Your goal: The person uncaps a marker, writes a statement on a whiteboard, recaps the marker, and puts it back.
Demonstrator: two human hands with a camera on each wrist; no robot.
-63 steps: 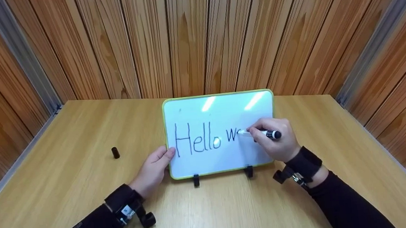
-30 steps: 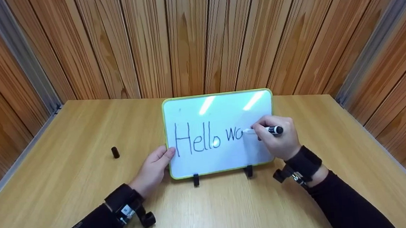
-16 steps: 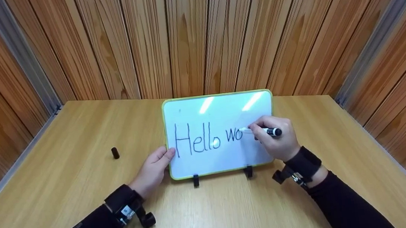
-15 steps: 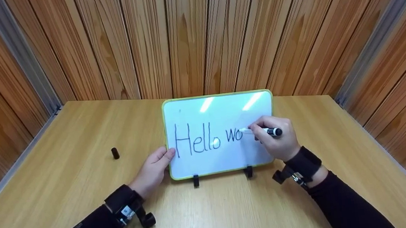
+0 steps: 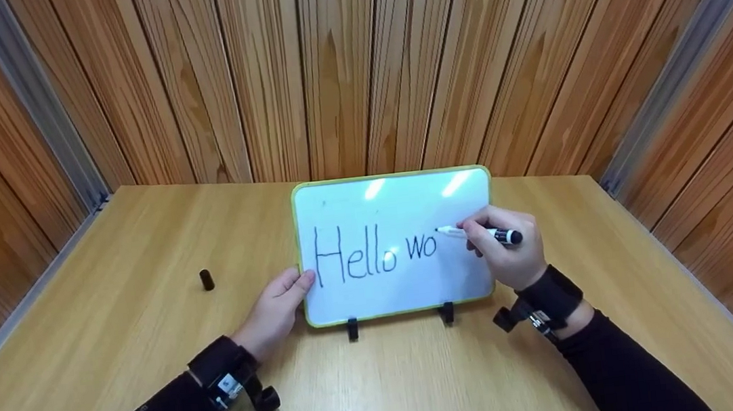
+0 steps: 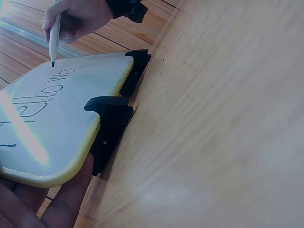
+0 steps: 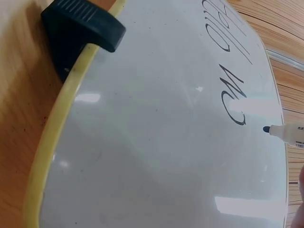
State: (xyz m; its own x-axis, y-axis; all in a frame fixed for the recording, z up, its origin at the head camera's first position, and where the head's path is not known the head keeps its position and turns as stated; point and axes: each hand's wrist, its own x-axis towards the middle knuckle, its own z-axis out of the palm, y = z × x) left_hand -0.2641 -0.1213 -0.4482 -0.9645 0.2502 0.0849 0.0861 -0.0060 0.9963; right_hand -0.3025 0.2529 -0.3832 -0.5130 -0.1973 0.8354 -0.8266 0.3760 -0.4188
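My left hand (image 5: 273,308) braces the near left edge of the small green-rimmed whiteboard (image 5: 396,246), thumb on the rim, fingers relaxed. It stands on two black clip feet (image 5: 352,328) mid-table. My right hand (image 5: 506,249) pinches the white marker with black end (image 5: 484,233), its tip poised just right of "Hello wo". To write the next letter well, I judge I should keep the board steadied, match the letter height and mind the little room left. The board is glossy, with light glare. Farther left, the black marker cap (image 5: 207,279) stands on the light wooden table (image 5: 114,327).
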